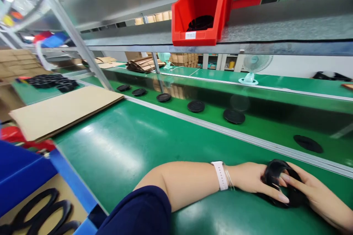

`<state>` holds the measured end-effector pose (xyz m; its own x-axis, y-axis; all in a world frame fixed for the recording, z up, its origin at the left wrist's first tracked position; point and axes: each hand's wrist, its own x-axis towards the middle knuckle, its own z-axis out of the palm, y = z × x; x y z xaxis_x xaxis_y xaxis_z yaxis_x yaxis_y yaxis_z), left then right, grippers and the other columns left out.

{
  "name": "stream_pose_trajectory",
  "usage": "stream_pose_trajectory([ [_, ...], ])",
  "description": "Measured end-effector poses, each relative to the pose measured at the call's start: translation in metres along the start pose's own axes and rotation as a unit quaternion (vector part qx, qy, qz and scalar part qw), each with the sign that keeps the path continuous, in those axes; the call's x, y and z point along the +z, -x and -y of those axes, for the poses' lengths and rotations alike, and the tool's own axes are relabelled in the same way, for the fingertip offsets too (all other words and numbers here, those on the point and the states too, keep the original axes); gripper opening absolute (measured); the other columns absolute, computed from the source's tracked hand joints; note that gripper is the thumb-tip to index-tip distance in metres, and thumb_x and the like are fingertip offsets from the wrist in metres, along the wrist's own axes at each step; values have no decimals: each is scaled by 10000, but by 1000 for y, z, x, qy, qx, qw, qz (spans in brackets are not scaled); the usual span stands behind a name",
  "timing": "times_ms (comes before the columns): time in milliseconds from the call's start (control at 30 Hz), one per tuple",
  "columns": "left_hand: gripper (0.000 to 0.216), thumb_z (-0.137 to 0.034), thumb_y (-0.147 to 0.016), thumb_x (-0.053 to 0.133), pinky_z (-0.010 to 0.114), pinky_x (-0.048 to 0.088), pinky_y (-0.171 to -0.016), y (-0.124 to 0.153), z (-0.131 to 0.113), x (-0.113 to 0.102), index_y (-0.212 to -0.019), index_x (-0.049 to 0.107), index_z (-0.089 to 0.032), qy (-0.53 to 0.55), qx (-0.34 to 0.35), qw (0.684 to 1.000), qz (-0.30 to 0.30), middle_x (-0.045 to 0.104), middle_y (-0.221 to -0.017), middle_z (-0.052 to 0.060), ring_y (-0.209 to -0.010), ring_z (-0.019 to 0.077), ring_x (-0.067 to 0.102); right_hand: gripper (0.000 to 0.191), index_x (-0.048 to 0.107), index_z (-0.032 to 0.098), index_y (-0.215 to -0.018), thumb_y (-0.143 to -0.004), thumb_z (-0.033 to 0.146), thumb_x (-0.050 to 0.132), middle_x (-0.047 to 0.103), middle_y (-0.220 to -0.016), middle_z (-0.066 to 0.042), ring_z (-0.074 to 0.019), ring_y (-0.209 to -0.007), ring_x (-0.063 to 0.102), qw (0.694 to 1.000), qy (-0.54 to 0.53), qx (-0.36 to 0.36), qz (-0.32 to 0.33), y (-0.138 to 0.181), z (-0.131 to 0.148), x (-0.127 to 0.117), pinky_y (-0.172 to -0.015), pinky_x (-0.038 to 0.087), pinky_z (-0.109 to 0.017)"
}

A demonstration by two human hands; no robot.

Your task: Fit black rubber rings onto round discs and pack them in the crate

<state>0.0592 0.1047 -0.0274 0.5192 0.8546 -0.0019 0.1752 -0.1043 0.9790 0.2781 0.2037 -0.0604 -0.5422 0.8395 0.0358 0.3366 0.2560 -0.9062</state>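
Note:
Both of my hands meet at the lower right on a black round disc part [278, 176] that lies on the green table. My left hand [255, 180], with a white watch on its wrist, curls its fingers over the part from the left. My right hand [311, 191] grips the same part from the right, fingers wrapped round its edge. Most of the part's underside is hidden by the fingers.
Several black discs [234, 116] sit in a row on the green conveyor belt [270, 128] beyond a metal rail. A cardboard sheet [63, 112] lies at the left. A blue bin [24, 176] with black rings is at lower left. A red bin [202, 11] stands on the shelf above.

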Motion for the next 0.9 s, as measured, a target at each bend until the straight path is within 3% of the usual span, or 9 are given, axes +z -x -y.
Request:
stream_pose_trajectory([
  [67, 512, -498, -694, 777, 374, 511, -917, 4, -5, 1, -1082, 652, -188, 12, -10, 1000, -27, 703, -931, 38, -928, 227, 662, 537, 681, 291, -1214, -750, 553, 740, 662, -1213, -131, -331, -1108, 630, 997, -38, 34, 61, 2, 13, 2, -956, 526, -432],
  [133, 458, -376, -700, 795, 350, 525, -876, 9, -10, 3, -1087, 646, -181, 47, -21, 997, -59, 718, -915, 43, -882, 213, 679, 542, 650, 208, -1229, -798, 531, 710, 653, -1221, -126, -317, -1131, 603, 996, -44, 25, 78, 4, 26, 4, -1036, 456, -456],
  [200, 431, -342, -718, 784, 351, 523, -867, 12, -14, 3, -1083, 637, -167, 59, -1, 997, -53, 717, -934, 57, -882, 215, 674, 488, 643, 183, -1194, -822, 493, 697, 663, -1183, -97, -280, -1106, 598, 995, -43, 4, 84, 6, 36, 7, -1050, 426, -428],
  [333, 334, -376, -786, 720, 393, 495, -884, 11, -12, -2, -1020, 637, -152, 68, 30, 997, -28, 715, -932, 67, -862, 231, 654, 402, 646, 177, -1113, -810, 428, 730, 676, -1064, -51, -219, -988, 606, 992, -87, -25, 83, 3, 42, 10, -958, 452, -365],
  [467, 342, -433, -815, 685, 385, 478, -921, 3, 0, -6, -1057, 632, -196, 23, 10, 999, -36, 709, -981, 35, -937, 242, 648, 372, 648, 182, -1045, -771, 401, 773, 668, -982, -22, -190, -915, 607, 985, -149, -11, 82, -2, 37, 10, -911, 463, -338],
  [600, 294, -470, -809, 679, 381, 472, -939, -2, 8, -6, -929, 657, -202, 9, 8, 999, -32, 686, -1080, 45, -1014, 262, 636, 378, 648, 184, -1019, -748, 401, 799, 661, -963, -13, -183, -913, 609, 981, -173, 0, 83, -3, 36, 12, -901, 474, -327],
  [733, 354, -471, -802, 685, 386, 487, -915, -4, 10, -4, -1031, 630, -207, 20, 2, 999, -34, 708, -1028, 47, -973, 258, 652, 418, 632, 200, -1069, -761, 434, 788, 676, -990, -30, -199, -884, 648, 972, -215, 5, 97, -4, 29, 10, -805, 529, -339],
  [800, 367, -460, -815, 674, 375, 491, -896, -4, 11, -3, -1072, 600, -209, 46, 2, 998, -35, 718, -1018, 48, -971, 251, 656, 443, 642, 198, -1075, -734, 425, 812, 689, -984, -43, -206, -877, 663, 977, -205, -12, 54, -8, 20, 0, -796, 536, -344],
  [900, 284, -442, -853, 625, 355, 489, -837, -5, 11, -2, -1001, 569, -206, 69, -1, 997, -27, 735, -923, 40, -894, 226, 665, 401, 685, 185, -1038, -752, 447, 787, 702, -976, -68, -202, -878, 663, 981, -160, -43, -103, -18, 3, -26, -834, 521, -345],
])
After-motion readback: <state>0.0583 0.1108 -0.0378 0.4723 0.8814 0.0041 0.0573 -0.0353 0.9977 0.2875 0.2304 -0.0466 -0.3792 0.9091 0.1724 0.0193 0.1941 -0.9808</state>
